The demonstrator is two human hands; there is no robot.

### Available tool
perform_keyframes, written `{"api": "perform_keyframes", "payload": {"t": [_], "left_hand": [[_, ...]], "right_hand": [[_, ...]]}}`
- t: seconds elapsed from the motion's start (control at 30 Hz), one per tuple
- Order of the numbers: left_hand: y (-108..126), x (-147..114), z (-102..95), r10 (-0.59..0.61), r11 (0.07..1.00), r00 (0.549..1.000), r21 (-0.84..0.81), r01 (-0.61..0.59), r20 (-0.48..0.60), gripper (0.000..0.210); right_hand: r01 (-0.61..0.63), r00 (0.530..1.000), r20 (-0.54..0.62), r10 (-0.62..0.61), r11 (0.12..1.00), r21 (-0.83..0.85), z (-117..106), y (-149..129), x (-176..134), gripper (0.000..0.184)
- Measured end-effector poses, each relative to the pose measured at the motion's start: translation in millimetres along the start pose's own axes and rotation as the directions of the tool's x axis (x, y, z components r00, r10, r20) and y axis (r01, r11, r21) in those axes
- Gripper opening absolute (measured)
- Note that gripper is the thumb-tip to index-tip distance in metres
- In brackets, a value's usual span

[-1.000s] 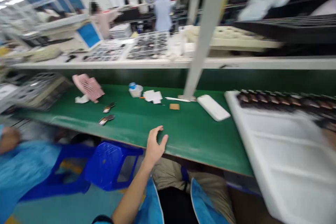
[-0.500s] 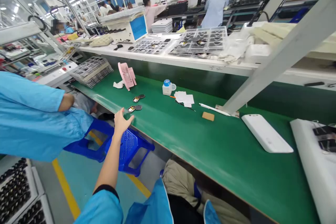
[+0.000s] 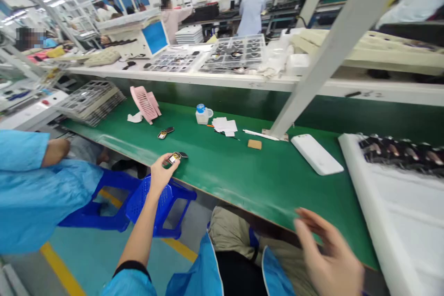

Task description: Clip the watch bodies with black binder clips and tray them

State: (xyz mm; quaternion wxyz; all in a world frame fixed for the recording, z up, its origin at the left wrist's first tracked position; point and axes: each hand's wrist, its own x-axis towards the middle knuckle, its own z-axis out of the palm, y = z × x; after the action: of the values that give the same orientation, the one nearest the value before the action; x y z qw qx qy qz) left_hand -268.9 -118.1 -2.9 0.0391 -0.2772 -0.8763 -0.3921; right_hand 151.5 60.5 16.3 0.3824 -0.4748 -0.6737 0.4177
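My left hand (image 3: 163, 171) is closed at the near edge of the green bench (image 3: 222, 173), thumb and fingers on the rim of an opened smartwatch (image 3: 174, 158). Its dark screen piece (image 3: 183, 155) lies folded out to the right, and yellowish inner parts show in the case. A second opened smartwatch (image 3: 162, 134) rests farther back on the bench, untouched. My right hand (image 3: 328, 252), slightly blurred, hovers by the bench's front edge at the lower right. Its fingers are apart and nothing shows between them.
Behind are a pink fan (image 3: 145, 104), a small blue-capped bottle (image 3: 202, 114), white paper slips (image 3: 225, 125), a tan block (image 3: 255, 144) and a white case (image 3: 316, 153). A slanted post (image 3: 322, 55) crosses the right side. A white foam tray (image 3: 367, 212) stands right; a co-worker's blue sleeve (image 3: 21, 152), left.
My left hand has closed on the nearer smartwatch, which it was only reaching beside before. My right hand has come into view at the lower right. The view has turned rightward.
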Motion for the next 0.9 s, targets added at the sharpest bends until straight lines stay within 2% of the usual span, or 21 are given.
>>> {"api": "perform_keyframes", "payload": {"t": [0.07, 0.17, 0.23, 0.3, 0.37, 0.4, 0.47, 0.57, 0.63, 0.7, 0.8, 0.9], "left_hand": [[27, -33, 14.6, 0.053, 0.996, 0.996, -0.078, -0.047, 0.076, 0.042], [70, -88, 33.4, 0.158, 0.954, 0.965, -0.284, -0.095, 0.209, 0.037], [94, -119, 41.4, 0.236, 0.922, 0.936, -0.365, -0.132, 0.259, 0.035], [113, -141, 47.2, 0.304, 0.894, 0.912, -0.413, -0.174, 0.274, 0.034], [126, -154, 52.6, 0.357, 0.871, 0.894, -0.442, -0.214, 0.271, 0.034], [130, -158, 55.5, 0.377, 0.861, 0.886, -0.453, -0.229, 0.269, 0.034], [134, -162, 61.1, 0.397, 0.851, 0.876, -0.467, -0.24, 0.273, 0.035], [136, -167, 68.4, 0.346, 0.868, 0.888, -0.463, -0.18, 0.304, 0.035], [137, -171, 72.6, 0.252, 0.881, 0.907, -0.467, -0.071, 0.337, 0.036], [138, -175, 76.5, 0.13, 0.858, 0.91, -0.505, 0.096, 0.393, 0.039], [141, -177, 80.8, -0.022, 0.701, 0.856, -0.602, 0.382, 0.517, 0.051], [144, -174, 81.0, -0.107, 0.45, 0.735, -0.627, 0.636, 0.669, 0.054]], "right_hand": [[-0.102, 0.986, 0.145, 0.08, 0.984, 0.146, 34, -6, -12, 0.053], [-0.326, 0.914, 0.359, 0.189, 0.869, 0.373, 78, -17, -13, 0.062], [-0.524, 0.813, 0.524, 0.253, 0.709, 0.472, 90, -20, -8, 0.065], [-0.71, 0.659, 0.705, 0.26, 0.523, 0.471, 87, -17, -4, 0.064], [-0.818, 0.537, 0.808, 0.245, 0.388, 0.426, 78, -13, -2, 0.063], [-0.844, 0.502, 0.829, 0.246, 0.346, 0.409, 73, -11, -1, 0.062], [-0.866, 0.48, 0.837, 0.262, 0.294, 0.405, 64, -9, 0, 0.059], [-0.86, 0.496, 0.824, 0.275, 0.287, 0.421, 58, -8, 4, 0.059], [-0.84, 0.522, 0.804, 0.287, 0.335, 0.426, 57, -8, 8, 0.061], [-0.823, 0.537, 0.791, 0.294, 0.387, 0.415, 58, -7, 13, 0.063], [-0.816, 0.526, 0.798, 0.292, 0.439, 0.377, 60, -2, 22, 0.062], [-0.81, 0.49, 0.826, 0.279, 0.496, 0.313, 63, 2, 32, 0.06]]}}
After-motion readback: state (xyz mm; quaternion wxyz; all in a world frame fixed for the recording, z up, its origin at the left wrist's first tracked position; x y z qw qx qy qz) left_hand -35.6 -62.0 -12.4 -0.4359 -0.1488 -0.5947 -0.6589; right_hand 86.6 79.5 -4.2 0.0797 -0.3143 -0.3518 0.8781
